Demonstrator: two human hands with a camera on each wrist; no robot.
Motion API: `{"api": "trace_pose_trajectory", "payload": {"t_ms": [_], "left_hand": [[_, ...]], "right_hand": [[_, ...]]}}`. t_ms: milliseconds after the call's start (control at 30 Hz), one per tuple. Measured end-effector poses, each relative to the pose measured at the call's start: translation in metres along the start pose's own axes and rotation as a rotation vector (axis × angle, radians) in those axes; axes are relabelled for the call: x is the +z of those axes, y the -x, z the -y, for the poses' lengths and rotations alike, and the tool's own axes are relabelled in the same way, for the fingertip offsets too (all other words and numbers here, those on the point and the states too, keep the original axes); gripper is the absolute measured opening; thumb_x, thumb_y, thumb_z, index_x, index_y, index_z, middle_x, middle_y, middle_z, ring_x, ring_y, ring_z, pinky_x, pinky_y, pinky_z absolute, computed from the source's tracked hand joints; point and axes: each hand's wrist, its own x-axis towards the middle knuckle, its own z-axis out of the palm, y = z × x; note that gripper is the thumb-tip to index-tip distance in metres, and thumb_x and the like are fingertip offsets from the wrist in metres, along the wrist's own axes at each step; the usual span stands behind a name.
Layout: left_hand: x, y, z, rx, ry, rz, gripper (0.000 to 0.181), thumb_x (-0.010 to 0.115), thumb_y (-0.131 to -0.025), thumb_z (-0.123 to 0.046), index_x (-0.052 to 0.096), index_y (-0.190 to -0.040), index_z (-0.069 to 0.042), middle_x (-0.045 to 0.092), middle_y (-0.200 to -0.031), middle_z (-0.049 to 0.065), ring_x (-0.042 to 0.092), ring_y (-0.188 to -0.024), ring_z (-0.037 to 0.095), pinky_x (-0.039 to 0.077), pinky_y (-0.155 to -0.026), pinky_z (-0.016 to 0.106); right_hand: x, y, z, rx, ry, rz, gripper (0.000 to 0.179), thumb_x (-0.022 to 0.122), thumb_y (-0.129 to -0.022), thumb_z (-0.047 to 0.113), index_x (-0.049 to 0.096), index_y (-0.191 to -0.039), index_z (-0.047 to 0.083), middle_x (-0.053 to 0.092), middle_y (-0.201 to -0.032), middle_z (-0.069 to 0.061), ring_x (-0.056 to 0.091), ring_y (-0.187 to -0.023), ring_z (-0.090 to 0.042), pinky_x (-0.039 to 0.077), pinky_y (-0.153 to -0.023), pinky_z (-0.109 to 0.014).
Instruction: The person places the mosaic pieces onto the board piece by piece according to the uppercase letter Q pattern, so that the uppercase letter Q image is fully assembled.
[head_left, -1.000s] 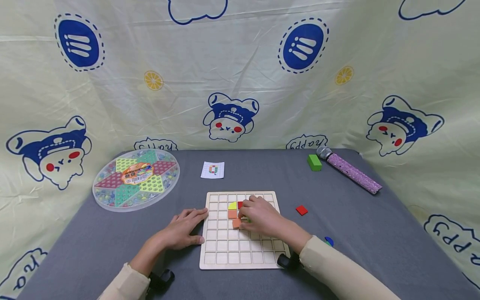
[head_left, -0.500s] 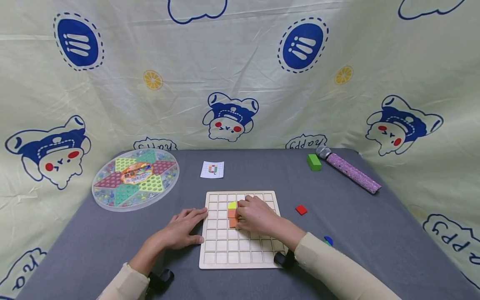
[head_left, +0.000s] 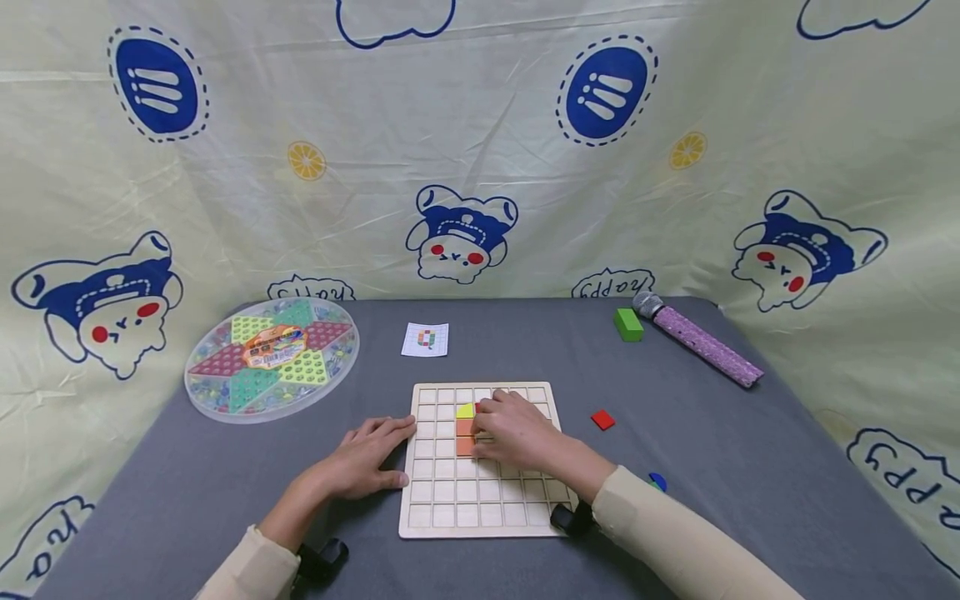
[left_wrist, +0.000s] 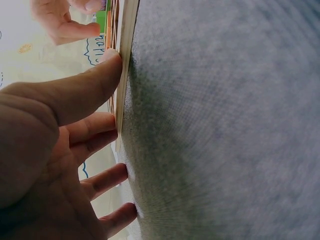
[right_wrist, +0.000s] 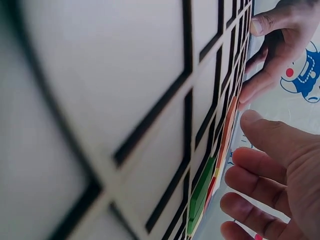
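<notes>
A square wooden grid board (head_left: 487,512) lies on the grey cloth in the head view. My left hand (head_left: 367,462) rests along its left edge, fingers spread and thumb touching the rim. Over the board's middle, my right hand (head_left: 521,433) has its thumb by the lower orange tile (head_left: 464,447), which sits squarely in a cell. Above that tile are another orange tile (head_left: 464,427) and a yellow piece (head_left: 464,411). The right wrist view shows loosely bent fingers with nothing visible between them, and a green piece (right_wrist: 200,195) on the board. A red piece (head_left: 477,407) is mostly hidden.
Right of the board lie a loose red tile (head_left: 603,420) and a blue piece (head_left: 657,482) overlapping something green. Behind are a printed card (head_left: 425,340), a green block (head_left: 628,325) and a glittery pink microphone (head_left: 705,346). A round Chinese checkers set (head_left: 255,392) lies at the left.
The lower orange tile, slightly off its cell one second ago, has shifted left and lies squarely in it. My right hand moved a little left with it; my left hand stayed put.
</notes>
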Motion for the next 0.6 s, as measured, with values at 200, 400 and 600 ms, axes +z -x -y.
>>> {"api": "trace_pose_trajectory", "payload": {"t_ms": [200, 400, 600], "left_hand": [[0.0, -0.001, 0.0, 0.002, -0.003, -0.001, 0.071, 0.068, -0.085, -0.035, 0.037, -0.145, -0.011, 0.034, -0.152, 0.006, 0.03, -0.135, 0.034, 0.026, -0.1, 0.059], [-0.001, -0.001, -0.001, 0.002, -0.006, 0.003, 0.072, 0.068, -0.085, -0.035, 0.037, -0.145, -0.01, 0.034, -0.152, 0.006, 0.03, -0.135, 0.034, 0.026, -0.1, 0.059], [-0.001, -0.001, -0.001, 0.005, -0.006, 0.001, 0.072, 0.068, -0.085, -0.034, 0.037, -0.145, -0.01, 0.035, -0.151, 0.006, 0.03, -0.135, 0.034, 0.026, -0.1, 0.059]], "right_hand": [[-0.004, 0.009, -0.004, 0.006, 0.006, -0.009, 0.019, 0.075, -0.077, 0.034, 0.074, -0.09, 0.019, 0.065, -0.086, 0.006, 0.05, -0.082, -0.013, 0.042, -0.074, -0.029], [-0.008, 0.026, -0.012, 0.034, -0.012, -0.033, 0.019, 0.078, -0.075, 0.033, 0.075, -0.088, 0.019, 0.064, -0.084, 0.006, 0.049, -0.079, -0.011, 0.041, -0.072, -0.027], [-0.016, 0.055, -0.028, 0.103, -0.046, -0.074, 0.023, 0.078, -0.075, 0.033, 0.074, -0.09, 0.017, 0.063, -0.086, 0.005, 0.051, -0.084, -0.012, 0.043, -0.075, -0.031]]}}
